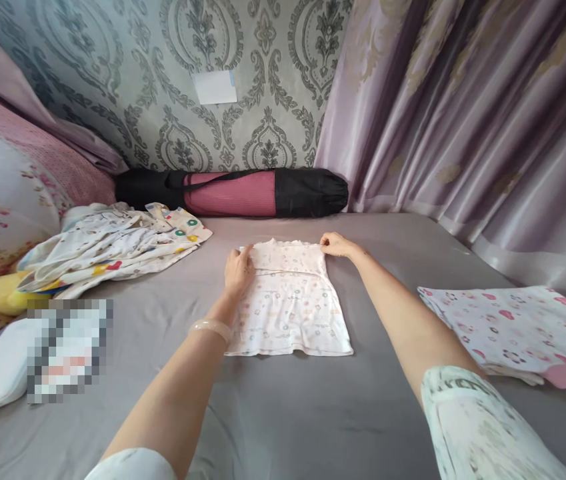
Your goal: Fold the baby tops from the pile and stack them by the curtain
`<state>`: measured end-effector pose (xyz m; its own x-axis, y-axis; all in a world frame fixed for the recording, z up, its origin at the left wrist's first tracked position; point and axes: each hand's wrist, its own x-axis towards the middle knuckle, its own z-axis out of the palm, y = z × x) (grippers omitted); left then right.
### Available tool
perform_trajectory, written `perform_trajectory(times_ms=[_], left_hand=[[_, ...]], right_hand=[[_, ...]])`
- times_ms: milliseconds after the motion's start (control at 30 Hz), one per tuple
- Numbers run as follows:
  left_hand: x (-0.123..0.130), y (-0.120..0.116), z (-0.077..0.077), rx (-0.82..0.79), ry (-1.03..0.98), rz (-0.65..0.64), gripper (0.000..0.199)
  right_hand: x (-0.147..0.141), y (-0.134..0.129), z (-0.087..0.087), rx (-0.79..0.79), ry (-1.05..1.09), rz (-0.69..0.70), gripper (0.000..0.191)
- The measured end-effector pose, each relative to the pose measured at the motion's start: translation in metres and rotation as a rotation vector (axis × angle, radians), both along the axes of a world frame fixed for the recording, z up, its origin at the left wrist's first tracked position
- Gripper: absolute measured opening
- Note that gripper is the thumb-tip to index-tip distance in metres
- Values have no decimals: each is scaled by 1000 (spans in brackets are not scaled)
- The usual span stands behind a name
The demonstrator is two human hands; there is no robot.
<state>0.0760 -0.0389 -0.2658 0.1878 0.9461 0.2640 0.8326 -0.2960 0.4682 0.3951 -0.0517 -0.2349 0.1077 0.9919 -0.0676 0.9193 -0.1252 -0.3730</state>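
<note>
A small white printed garment [293, 300] lies spread on the grey sheet [283, 413], its upper part folded over in a band. My left hand [239, 270] is at the garment's upper left corner, fingers closed on its edge. At the upper right corner, my right hand [337, 245] pinches the fabric between thumb and fingers. A pale bangle [211, 327] circles my left wrist. The garment's lower edge lies slightly wavy and is untouched.
Folded cloth with pink prints [517, 327] lies at the right. Crumpled printed clothes [123, 243], a yellow item [0, 293] and a white object [5, 363] are at the left. A black and pink rolled bag [233, 193] rests against the patterned wall, beside purple curtains [437, 100].
</note>
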Motion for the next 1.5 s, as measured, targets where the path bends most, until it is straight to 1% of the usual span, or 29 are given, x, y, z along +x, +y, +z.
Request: perform_trajectory(times_ms=[100, 167, 233, 300, 367, 433, 467, 533, 633, 733, 900, 1067, 1167, 1233, 1300, 1400, 1433, 1500], left_hand=[[0, 1, -1, -12, -38, -6, 48], [0, 0, 0, -2, -63, 2, 48], [2, -1, 1, 56, -77, 39, 45], [4, -5, 3, 139, -56, 48, 43], [8, -8, 4, 194, 22, -40, 44], [11, -10, 4, 200, 121, -175, 46], [12, -11, 3, 186, 165, -223, 47], [13, -10, 2, 141, 228, -263, 48], [13, -6, 0, 65, 280, -274, 48], [13, -2, 0, 4, 279, -263, 52], [14, -2, 2, -42, 286, -236, 58], [14, 0, 1, -81, 311, -235, 61], [13, 2, 2, -96, 337, -250, 63], [15, 3, 6, -105, 365, -254, 65], [22, 0, 11, -36, 372, -247, 64], [37, -8, 16, 148, 341, -268, 60], [42, -10, 16, 179, 339, -282, 59], [48, -15, 14, 174, 365, -296, 57]], right_hand=[[-5, -7, 4, 4, -35, -35, 21], [-14, -14, 7, 31, -78, -64, 27], [-30, -24, 8, 116, -153, -82, 35], [-52, -34, 6, 220, -234, -51, 42], [-77, -42, 0, 225, -251, 49, 47], [-98, -48, -7, 142, -229, 138, 52], [-106, -50, -10, 100, -215, 163, 55], [-115, -51, -15, 42, -195, 176, 58], [-114, -51, -18, 30, -188, 154, 58], [-102, -53, -20, 52, -207, 105, 58], [-83, -62, -23, 74, -245, -40, 62], [-77, -66, -24, 52, -231, -87, 66], [-77, -66, -21, 18, -229, -87, 67], [-80, -65, -15, -2, -231, -88, 66], [-87, -64, -8, 47, -247, -64, 63], [-104, -61, 2, 164, -244, 51, 58], [-110, -60, 3, 169, -227, 94, 57], [-121, -56, 2, 134, -193, 158, 57]])
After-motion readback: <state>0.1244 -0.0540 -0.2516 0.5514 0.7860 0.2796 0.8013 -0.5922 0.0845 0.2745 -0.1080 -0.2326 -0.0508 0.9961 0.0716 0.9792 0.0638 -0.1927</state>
